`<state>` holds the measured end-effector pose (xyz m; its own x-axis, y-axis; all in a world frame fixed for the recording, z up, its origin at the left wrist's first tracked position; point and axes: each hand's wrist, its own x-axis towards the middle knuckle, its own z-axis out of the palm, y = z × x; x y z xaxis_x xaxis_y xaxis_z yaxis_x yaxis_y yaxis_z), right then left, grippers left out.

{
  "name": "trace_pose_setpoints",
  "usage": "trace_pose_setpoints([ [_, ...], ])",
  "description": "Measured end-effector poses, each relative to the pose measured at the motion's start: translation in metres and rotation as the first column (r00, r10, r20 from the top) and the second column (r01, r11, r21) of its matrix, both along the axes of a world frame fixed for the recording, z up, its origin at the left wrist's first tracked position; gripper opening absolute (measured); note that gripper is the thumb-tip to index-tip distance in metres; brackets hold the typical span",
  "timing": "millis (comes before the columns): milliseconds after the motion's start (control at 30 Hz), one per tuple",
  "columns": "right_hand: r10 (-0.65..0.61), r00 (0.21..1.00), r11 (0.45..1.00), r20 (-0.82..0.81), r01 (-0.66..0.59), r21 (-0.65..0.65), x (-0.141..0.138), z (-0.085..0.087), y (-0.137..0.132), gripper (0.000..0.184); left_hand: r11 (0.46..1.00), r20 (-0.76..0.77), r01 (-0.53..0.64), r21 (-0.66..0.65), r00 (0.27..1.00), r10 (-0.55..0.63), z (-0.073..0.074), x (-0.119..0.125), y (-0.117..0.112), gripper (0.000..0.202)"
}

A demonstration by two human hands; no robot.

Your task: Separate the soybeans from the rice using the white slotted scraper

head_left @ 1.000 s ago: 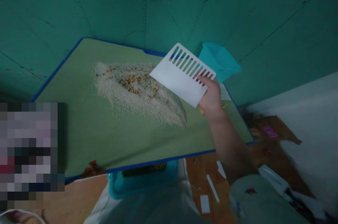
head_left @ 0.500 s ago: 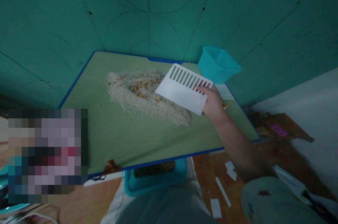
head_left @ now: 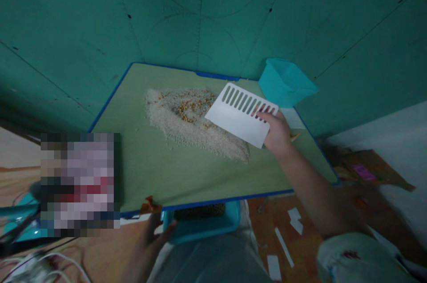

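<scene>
My right hand (head_left: 278, 134) grips the right end of a white slotted plastic sheet (head_left: 238, 118), with some fingers showing through its slots. The sheet is held tilted over the right part of a spread pile of pale rice-like grains (head_left: 200, 134). Round yellowish beans (head_left: 186, 111) lie scattered among the grains, mostly around a hollow in the middle. Low at the front, my left hand (head_left: 151, 240) is slightly blurred, its thumb and fingers apart, holding nothing. It is beside the left end of a turquoise basin (head_left: 200, 232) that has dark bean-like pieces in it.
The pile lies on a green table (head_left: 207, 180) with a blue edge, against a green wall (head_left: 187, 16). A turquoise bin (head_left: 287, 82) stands at the back right corner. Brown tape (head_left: 151, 205) sticks to the front edge. Paper scraps (head_left: 274, 267) lie on the floor. White cables (head_left: 66, 263) run at lower left.
My left hand has come into view at the front, beside the basin. The whole view has shifted slightly; my right hand still holds the slotted sheet over the pile.
</scene>
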<state>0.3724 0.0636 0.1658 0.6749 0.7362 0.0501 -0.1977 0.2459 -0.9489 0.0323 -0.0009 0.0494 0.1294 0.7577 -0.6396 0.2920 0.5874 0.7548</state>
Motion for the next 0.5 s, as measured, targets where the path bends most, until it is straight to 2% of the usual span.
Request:
trace_pose_setpoints([
  [100,0.022,1.0,1.0,-0.014,-0.022,-0.016,-0.003,-0.002,0.0,0.011,0.984,0.133,-0.143,-0.106,0.979,0.156,-0.014,0.012,0.011,0.055],
  [133,0.028,0.999,0.999,-0.015,-0.028,-0.02,-0.004,-0.002,-0.001,0.011,0.966,0.248,-0.158,-0.204,0.946,0.207,-0.017,0.013,0.013,0.055],
  [200,0.035,0.999,0.999,-0.015,-0.036,-0.028,-0.008,0.0,-0.003,0.011,0.951,0.339,-0.133,-0.278,0.913,0.227,-0.022,0.012,0.018,0.055],
  [367,0.037,0.999,0.999,-0.02,-0.038,-0.031,-0.011,0.003,-0.002,0.011,0.955,0.5,0.019,-0.296,0.855,0.138,-0.027,0.002,0.024,0.035],
  [500,0.063,0.998,0.997,-0.014,-0.064,-0.052,-0.013,0.0,-0.002,0.01,0.97,0.534,0.077,-0.232,0.843,0.061,-0.024,0.003,0.025,0.035],
])
